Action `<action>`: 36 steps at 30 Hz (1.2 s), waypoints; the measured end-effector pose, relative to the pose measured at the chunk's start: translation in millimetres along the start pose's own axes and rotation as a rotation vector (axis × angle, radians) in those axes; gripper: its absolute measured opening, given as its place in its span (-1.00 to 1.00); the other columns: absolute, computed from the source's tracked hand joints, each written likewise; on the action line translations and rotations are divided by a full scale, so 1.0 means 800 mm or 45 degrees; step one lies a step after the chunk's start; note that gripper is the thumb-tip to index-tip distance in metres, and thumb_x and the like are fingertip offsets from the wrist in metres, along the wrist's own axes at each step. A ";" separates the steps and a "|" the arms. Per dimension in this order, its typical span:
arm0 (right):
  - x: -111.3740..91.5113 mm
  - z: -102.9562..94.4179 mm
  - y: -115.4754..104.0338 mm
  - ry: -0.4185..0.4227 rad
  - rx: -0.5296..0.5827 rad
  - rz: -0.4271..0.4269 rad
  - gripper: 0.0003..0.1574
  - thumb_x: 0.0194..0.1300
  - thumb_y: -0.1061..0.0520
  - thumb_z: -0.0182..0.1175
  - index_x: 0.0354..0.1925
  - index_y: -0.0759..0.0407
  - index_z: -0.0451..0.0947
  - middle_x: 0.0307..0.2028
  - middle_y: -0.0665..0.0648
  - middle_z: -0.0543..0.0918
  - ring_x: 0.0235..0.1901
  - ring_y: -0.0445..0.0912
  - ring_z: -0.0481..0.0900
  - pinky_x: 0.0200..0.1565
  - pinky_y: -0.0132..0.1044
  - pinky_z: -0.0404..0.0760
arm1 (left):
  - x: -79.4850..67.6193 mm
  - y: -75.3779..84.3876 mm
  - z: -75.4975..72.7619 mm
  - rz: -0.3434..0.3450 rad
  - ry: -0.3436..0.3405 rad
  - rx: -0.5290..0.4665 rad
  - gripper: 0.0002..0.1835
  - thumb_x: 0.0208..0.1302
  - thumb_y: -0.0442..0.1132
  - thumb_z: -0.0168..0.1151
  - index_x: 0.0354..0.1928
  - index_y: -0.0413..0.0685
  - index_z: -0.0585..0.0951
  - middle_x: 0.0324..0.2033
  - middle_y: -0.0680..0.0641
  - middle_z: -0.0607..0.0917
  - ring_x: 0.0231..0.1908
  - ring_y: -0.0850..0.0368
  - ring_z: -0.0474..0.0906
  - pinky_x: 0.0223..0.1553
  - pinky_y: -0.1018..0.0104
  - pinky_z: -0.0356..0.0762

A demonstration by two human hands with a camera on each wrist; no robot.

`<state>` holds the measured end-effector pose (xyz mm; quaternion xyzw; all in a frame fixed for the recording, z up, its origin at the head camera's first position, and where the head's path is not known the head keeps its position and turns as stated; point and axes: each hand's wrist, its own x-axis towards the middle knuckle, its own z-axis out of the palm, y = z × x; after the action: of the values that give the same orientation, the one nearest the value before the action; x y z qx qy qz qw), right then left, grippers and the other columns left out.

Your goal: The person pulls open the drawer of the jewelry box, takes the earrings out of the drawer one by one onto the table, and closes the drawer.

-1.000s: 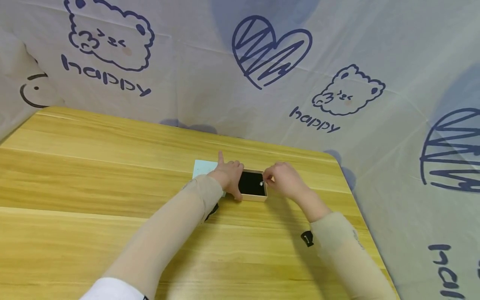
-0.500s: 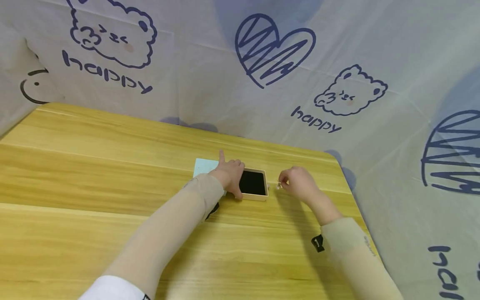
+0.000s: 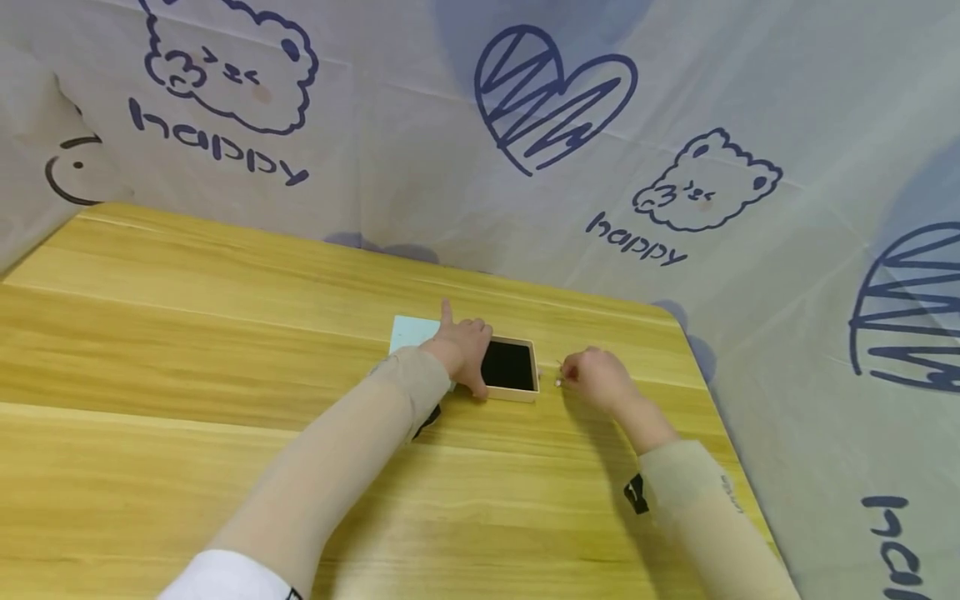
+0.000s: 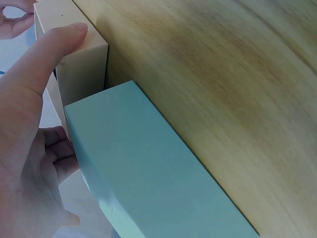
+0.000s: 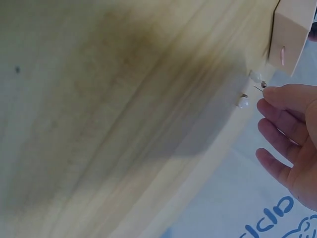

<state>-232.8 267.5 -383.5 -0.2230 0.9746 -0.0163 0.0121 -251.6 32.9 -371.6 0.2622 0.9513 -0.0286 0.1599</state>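
Earring (image 5: pixel 256 77) is just right of the box (image 3: pixel 512 396), at or just over the bench (image 3: pixel 225 350). Right hand (image 3: pixel 596 375): grip nearly closed, fingertip pinch on it. Pearly bead (image 5: pixel 242 102) just beside; can't tell if loose. Risk: tiny contact, so it could slip and roll; thin wire could snag the pink tab (image 5: pixel 283 56) on the box's right end. Left hand (image 3: pixel 463 350) grips the box across, thumb near, fingers far; uneven push could skid it. Blue box (image 3: pixel 411 331) limits leftward slide. Bench's right edge lies beyond right hand, cloth (image 3: pixel 420 167) behind far edge; widest room left and near.
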 end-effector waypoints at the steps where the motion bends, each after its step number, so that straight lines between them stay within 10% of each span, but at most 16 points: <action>1: -0.001 0.000 0.000 -0.004 0.002 0.004 -0.94 0.14 0.25 0.26 -0.40 0.23 0.66 -0.43 0.11 0.70 -0.41 -0.05 0.52 -0.24 -0.14 0.58 | 0.000 0.000 0.000 0.000 0.000 0.002 0.07 -0.07 0.36 0.28 0.38 -0.10 0.16 0.34 -0.09 0.29 0.32 0.02 0.26 0.36 -0.33 -0.34; 27: -0.005 0.012 0.009 -0.100 -0.011 0.020 -0.90 0.13 0.28 0.23 -0.39 0.15 0.68 -0.37 0.10 0.72 -0.32 -0.02 0.64 -0.24 -0.16 0.63 | 0.000 0.002 0.000 -0.002 0.003 0.007 0.07 -0.06 0.36 0.28 0.38 -0.11 0.16 0.33 -0.09 0.30 0.31 0.01 0.27 0.36 -0.33 -0.34; 36: 0.002 0.004 0.007 -0.047 0.088 0.151 -0.63 0.28 0.04 0.13 -0.06 0.26 0.56 -0.20 0.22 0.68 -0.20 0.08 0.60 -0.16 -0.04 0.60 | 0.004 0.001 0.001 -0.003 0.007 0.016 0.07 -0.07 0.38 0.27 0.39 -0.09 0.16 0.32 -0.08 0.31 0.30 0.03 0.29 0.36 -0.33 -0.33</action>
<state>-236.4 272.2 -387.2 -0.1645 0.9846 -0.0450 0.0385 -253.5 34.8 -373.7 0.2623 0.9518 -0.0338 0.1555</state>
